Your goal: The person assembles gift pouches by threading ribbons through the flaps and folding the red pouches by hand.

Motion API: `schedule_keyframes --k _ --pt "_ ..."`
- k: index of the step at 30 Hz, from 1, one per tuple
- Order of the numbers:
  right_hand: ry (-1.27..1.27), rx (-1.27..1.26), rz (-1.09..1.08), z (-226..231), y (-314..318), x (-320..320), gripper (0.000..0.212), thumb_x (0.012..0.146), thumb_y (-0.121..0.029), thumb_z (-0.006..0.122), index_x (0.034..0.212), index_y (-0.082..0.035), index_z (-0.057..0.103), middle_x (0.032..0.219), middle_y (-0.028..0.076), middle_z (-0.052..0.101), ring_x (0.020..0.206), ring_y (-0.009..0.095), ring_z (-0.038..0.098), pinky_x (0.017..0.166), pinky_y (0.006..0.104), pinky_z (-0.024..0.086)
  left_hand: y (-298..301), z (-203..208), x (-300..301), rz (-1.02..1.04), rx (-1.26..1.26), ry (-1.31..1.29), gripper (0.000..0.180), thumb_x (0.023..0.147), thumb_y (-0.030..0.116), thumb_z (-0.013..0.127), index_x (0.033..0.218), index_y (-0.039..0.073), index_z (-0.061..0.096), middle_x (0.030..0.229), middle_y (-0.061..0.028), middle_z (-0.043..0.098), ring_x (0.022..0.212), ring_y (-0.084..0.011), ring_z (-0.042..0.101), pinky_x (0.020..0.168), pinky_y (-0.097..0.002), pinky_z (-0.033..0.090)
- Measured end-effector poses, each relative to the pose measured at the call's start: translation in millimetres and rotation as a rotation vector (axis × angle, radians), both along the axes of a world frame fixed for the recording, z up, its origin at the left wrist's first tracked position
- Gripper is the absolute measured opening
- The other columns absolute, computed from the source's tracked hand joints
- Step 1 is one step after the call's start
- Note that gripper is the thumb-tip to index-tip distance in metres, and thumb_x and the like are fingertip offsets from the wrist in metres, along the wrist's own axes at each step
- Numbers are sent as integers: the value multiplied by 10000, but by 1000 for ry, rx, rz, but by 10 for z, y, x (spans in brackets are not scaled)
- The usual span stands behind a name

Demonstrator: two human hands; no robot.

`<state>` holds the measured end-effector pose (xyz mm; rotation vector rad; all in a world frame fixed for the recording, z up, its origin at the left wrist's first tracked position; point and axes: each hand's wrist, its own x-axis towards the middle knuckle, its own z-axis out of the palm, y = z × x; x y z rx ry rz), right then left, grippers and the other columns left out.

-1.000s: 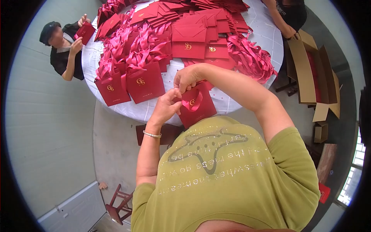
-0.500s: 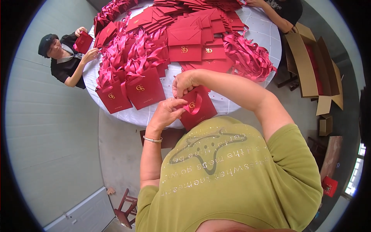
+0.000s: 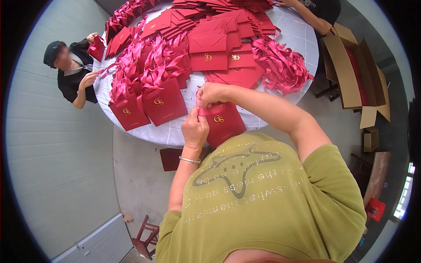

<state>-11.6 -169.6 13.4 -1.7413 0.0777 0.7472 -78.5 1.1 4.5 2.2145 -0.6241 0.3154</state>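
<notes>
A red paper gift bag (image 3: 226, 125) with a gold emblem stands at the table's near edge, against the front of my green shirt. Pinched closed, my left hand (image 3: 195, 128) holds the pink ribbon (image 3: 206, 111) at the bag's upper left. Just above it, the fingers of my right hand (image 3: 211, 94) are closed on the ribbon too, at the bag's top edge. The two hands nearly touch, and their fingertips hide the ribbon's end. Left of them stand finished-looking red bags (image 3: 164, 103) with pink ribbon handles.
On the round table with a white cloth (image 3: 169, 135) lie stacks of flat red bags (image 3: 208, 41) and a heap of loose pink ribbons (image 3: 287, 70). At the left a person (image 3: 72, 70) handles a red bag; another person's arm (image 3: 313, 19) reaches in at far right, near an open cardboard box (image 3: 346, 79).
My left hand has moved up and right to meet my right hand, drawing the ribbon loop up off the bag's front. The person at left has lowered one hand, now at a ribbon.
</notes>
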Motion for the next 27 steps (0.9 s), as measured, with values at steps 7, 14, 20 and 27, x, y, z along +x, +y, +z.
schedule_keyframes --k 7,14,20,27 --pt "-30 38 -101 -45 -11 -49 140 611 -19 760 732 -50 698 653 15 639 552 96 549 488 261 437 -36 -41 -35 -8 23 116 230 833 131 621 1022 40 529 770 -224 632 715 -432 632 622 -491 500" --pt "-147 24 -225 32 -42 85 106 632 -47 739 725 -44 687 632 38 641 534 104 571 468 256 440 -1 78 31 -101 97 308 363 756 107 682 1041 22 473 841 -218 637 770 -433 640 676 -486 522" --pt "-254 116 -484 -123 -260 544 144 655 0 722 784 -23 662 679 68 662 544 117 600 470 232 444 11 73 110 -162 84 299 386 738 107 694 1045 20 477 877 -203 651 798 -423 643 705 -482 525" --pt "-513 10 -467 -286 -366 339 182 738 -102 757 861 9 682 778 95 700 694 138 664 639 282 546 75 27 132 -163 221 230 330 757 103 689 1033 22 526 962 -200 634 837 -406 641 700 -470 530"
